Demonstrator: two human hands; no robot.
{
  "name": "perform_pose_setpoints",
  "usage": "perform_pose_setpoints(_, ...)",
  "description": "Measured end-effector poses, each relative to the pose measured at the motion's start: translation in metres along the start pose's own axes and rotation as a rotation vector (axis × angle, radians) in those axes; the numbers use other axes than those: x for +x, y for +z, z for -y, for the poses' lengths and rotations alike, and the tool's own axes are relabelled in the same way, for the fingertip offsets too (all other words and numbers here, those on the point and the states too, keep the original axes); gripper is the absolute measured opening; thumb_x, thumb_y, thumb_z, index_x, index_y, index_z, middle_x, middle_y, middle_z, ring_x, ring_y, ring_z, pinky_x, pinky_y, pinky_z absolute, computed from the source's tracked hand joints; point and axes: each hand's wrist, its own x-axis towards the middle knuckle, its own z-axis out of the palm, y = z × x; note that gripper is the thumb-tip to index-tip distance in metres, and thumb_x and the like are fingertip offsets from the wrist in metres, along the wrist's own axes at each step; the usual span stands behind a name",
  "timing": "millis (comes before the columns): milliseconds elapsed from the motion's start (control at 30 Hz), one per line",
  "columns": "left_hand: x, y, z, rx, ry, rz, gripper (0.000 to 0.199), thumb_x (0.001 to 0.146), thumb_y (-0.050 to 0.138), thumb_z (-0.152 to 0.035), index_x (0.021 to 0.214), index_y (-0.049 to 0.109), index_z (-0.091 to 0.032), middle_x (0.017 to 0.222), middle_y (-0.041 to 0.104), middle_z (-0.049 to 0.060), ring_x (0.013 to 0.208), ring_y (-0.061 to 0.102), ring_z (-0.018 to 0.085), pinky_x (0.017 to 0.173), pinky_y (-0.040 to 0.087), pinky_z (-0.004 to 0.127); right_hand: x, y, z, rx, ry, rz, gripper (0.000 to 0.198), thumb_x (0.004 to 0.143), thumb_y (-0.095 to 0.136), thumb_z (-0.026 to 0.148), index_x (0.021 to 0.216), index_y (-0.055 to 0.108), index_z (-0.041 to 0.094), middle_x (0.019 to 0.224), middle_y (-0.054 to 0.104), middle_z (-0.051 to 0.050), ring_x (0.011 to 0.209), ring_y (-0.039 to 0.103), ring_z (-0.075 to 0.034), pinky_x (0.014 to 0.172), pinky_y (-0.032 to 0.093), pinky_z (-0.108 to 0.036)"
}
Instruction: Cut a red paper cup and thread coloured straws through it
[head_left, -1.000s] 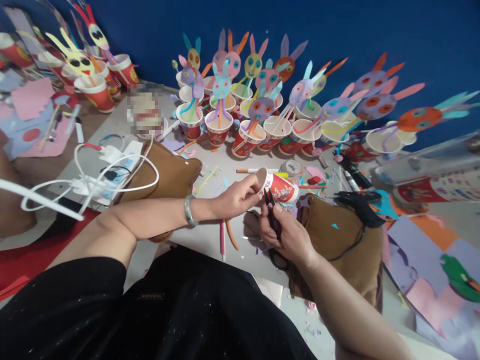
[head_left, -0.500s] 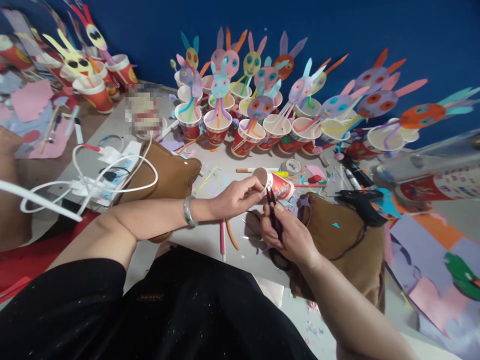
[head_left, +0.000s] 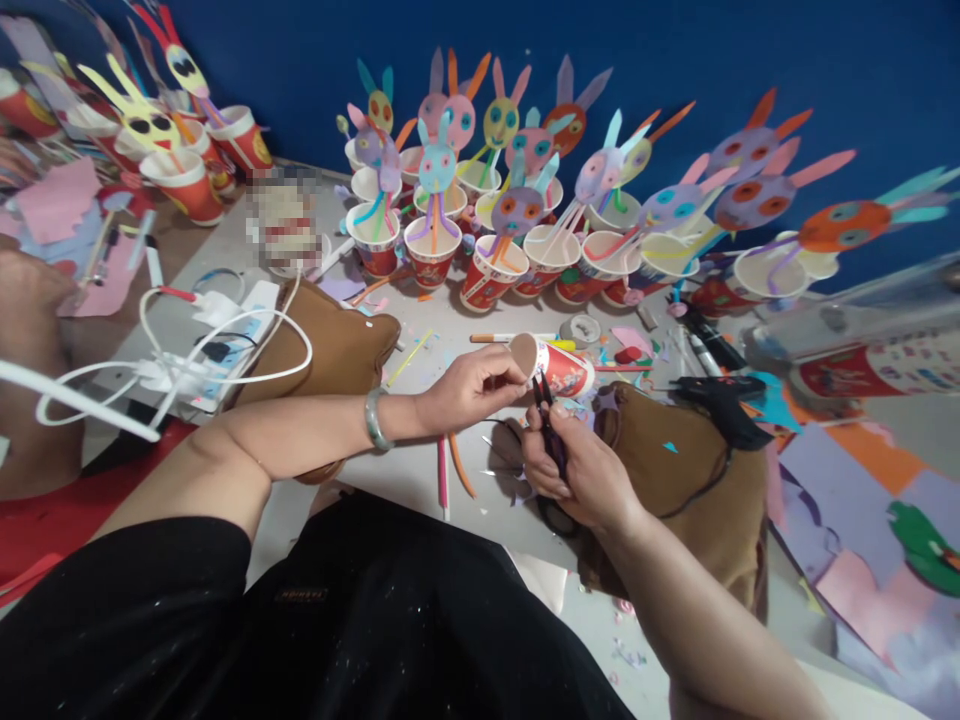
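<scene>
My left hand is closed in a pinch, its fingertips near the scissors' tips; whatever sits between them is too small to make out. In my right hand I grip dark scissors, their short blades pointing away from me and slightly apart. Just beyond both hands, a red and white paper cup lies on its side with its mouth facing left. Closer to my body, a pink stick and an orange strip lie on the table.
Paper cups holding rabbit-faced figures line the back. A brown cushion with a black glue gun lies right, another brown cushion left. White cables cross a power strip. Another person's hand shows at far left.
The lying cup has shifted slightly right. My hands stay almost in place, the scissors' blades still a little apart. At far left, the other person's hand has moved.
</scene>
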Motion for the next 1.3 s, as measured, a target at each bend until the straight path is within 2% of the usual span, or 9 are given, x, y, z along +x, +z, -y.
perform_pose_setpoints(200, -0.002, 0.002, -0.004, -0.152, -0.124, 0.021, 0.031, 0.090, 0.068, -0.043, 0.082, 0.066, -0.013, 0.079, 0.066, 0.005, 0.071, 0.057, 0.011, 0.067, 0.045, 0.024, 0.001, 0.002, -0.003, -0.032, -0.039, -0.024, 0.038, 0.094, 0.060, 0.060, 0.087, 0.047, 0.024, 0.047, 0.044, 0.010, 0.032, 0.018, -0.005, 0.033, 0.015, -0.019)
perform_pose_setpoints(533, -0.002, 0.002, -0.006, -0.120, -0.055, -0.013, 0.024, 0.088, 0.071, -0.035, 0.078, 0.067, -0.013, 0.076, 0.068, 0.004, 0.069, 0.060, 0.010, 0.065, 0.046, 0.023, 0.002, -0.003, -0.008, -0.140, -0.062, -0.014, 0.043, 0.096, 0.055, 0.064, 0.082, 0.047, 0.024, 0.045, 0.043, 0.010, 0.032, 0.021, -0.005, 0.033, 0.017, -0.020)
perform_pose_setpoints(700, -0.003, 0.003, -0.006, -0.070, 0.016, -0.038, 0.018, 0.087, 0.070, -0.027, 0.075, 0.066, -0.014, 0.074, 0.068, 0.003, 0.067, 0.059, 0.010, 0.063, 0.046, 0.022, 0.002, -0.009, -0.010, -0.413, -0.168, -0.038, 0.050, 0.099, 0.049, 0.064, 0.071, 0.044, 0.023, 0.047, 0.042, 0.007, 0.037, 0.030, -0.007, 0.036, 0.022, -0.023)
perform_pose_setpoints(800, -0.003, 0.002, -0.006, -0.020, 0.070, -0.054, 0.014, 0.085, 0.068, -0.020, 0.073, 0.065, -0.015, 0.073, 0.067, 0.002, 0.066, 0.058, 0.009, 0.063, 0.045, 0.021, 0.000, -0.008, -0.008, -0.635, -0.282, -0.103, 0.051, 0.100, 0.047, 0.065, 0.070, 0.043, 0.023, 0.048, 0.044, 0.006, 0.042, 0.037, -0.009, 0.043, 0.030, -0.025)
perform_pose_setpoints(900, -0.004, 0.002, -0.006, 0.005, 0.121, -0.060, 0.012, 0.084, 0.068, -0.018, 0.073, 0.065, -0.015, 0.073, 0.067, 0.001, 0.066, 0.057, 0.009, 0.063, 0.044, 0.021, -0.001, -0.006, -0.006, -0.742, -0.350, -0.160, 0.052, 0.098, 0.048, 0.067, 0.070, 0.043, 0.024, 0.050, 0.044, 0.005, 0.046, 0.039, -0.010, 0.048, 0.034, -0.026)
perform_pose_setpoints(1133, -0.004, 0.001, -0.005, 0.057, 0.147, -0.059, 0.016, 0.086, 0.067, -0.020, 0.072, 0.062, -0.016, 0.073, 0.066, 0.002, 0.068, 0.057, 0.010, 0.065, 0.044, 0.023, 0.000, -0.006, -0.010, -0.528, -0.205, -0.047, 0.051, 0.100, 0.045, 0.067, 0.071, 0.040, 0.025, 0.047, 0.042, 0.008, 0.039, 0.032, -0.008, 0.039, 0.025, -0.025)
perform_pose_setpoints(1300, -0.005, 0.000, -0.007, 0.081, 0.163, -0.056, 0.017, 0.087, 0.066, -0.020, 0.071, 0.060, -0.017, 0.071, 0.064, 0.001, 0.066, 0.055, 0.010, 0.063, 0.043, 0.023, 0.001, -0.008, -0.013, -0.579, -0.244, -0.079, 0.051, 0.100, 0.045, 0.066, 0.071, 0.041, 0.024, 0.048, 0.042, 0.008, 0.040, 0.034, -0.009, 0.041, 0.026, -0.026)
